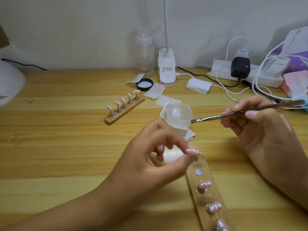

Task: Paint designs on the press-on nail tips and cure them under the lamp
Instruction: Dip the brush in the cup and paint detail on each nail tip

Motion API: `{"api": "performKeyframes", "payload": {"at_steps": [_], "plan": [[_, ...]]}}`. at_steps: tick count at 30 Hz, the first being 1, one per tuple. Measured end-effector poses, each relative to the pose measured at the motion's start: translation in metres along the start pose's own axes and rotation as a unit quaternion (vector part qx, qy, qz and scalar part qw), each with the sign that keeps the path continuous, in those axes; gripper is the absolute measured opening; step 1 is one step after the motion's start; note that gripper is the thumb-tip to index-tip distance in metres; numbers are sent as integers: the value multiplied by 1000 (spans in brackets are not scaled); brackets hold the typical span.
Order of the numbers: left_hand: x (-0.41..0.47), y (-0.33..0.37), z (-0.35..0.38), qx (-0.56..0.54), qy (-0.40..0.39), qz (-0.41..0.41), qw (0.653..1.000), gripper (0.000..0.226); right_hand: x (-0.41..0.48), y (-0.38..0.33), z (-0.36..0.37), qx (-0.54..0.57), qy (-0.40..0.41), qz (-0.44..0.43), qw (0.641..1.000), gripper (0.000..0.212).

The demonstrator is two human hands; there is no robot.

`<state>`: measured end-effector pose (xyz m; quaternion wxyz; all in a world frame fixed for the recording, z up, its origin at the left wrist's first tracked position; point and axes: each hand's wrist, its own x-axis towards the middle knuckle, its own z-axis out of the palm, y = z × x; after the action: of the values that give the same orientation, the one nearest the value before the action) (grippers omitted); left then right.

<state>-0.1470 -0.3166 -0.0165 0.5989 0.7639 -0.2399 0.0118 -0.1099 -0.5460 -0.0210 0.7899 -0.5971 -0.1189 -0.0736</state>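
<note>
- Nail tip (194,151), pink with white dots, sat just nearer the person than the jar (180,114), pinched between thumb and forefinger of the left hand (150,157) over the top end of the near holder strip (205,178).
- Right hand (260,130) was closed around a brush (241,112), whose bristles hovered at the jar's right side, apart from the tip.
- Judged step: loading the brush, then painting the held tip. It would go best with excess wiped off on the jar's rim, the left hand braced on the bench (58,139), and light strokes kept off the fingers.
- Three more tips stood on that strip, running away from the jar toward the person; a careless wrist could brush them.
- Far holder strip (124,107), left of the jar, carried five dotted tips, well apart from the hands.
- Cables (225,80) lay behind and right of the jar, near the brush handle's end.
- White dome (10,84), far left of the jar, was probably the curing lamp, with open bench between.
</note>
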Motion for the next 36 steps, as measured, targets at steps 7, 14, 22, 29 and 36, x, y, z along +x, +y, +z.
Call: {"api": "performKeyframes", "payload": {"at_steps": [7,14,22,29,36], "plan": [[6,-3,9,137,-69,11,988,4,0,1,0,7,-9,-1,1000,36],[11,-4,12,128,-71,-12,989,7,1,2,-1,11,-15,2,1000,37],[-2,-5,1,222,-128,93,962,17,2,3,-5,-18,1,-16,1000,34],[-6,-8,8,315,-113,215,917,17,0,3,-2,-40,0,-30,999,33],[-7,-3,10,320,-70,275,904,24,-2,2,-2,-51,6,-59,997,26]]}}
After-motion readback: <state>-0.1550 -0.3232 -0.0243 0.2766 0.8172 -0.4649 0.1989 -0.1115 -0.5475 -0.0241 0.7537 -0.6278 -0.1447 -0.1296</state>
